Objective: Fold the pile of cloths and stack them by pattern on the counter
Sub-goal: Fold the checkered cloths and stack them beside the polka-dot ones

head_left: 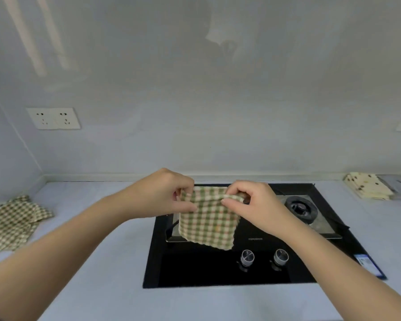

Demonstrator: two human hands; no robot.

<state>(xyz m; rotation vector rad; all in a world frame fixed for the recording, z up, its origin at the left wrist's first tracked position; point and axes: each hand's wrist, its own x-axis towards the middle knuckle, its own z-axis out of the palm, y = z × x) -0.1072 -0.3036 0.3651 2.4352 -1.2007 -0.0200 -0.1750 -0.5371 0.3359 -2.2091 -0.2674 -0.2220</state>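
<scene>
Hands (208, 200) pinch soft checked cloth (208, 224)

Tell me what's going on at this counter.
A person is mid-fold. The left hand and right hand pinch the top edge of a green checked cloth, holding it up over the black stove. An unfolded checked pile lies on the counter at far left, and a folded spotted stack sits at far right.

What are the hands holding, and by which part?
The left hand and right hand pinch the green checked cloth by its top edge, one at each end.
</scene>
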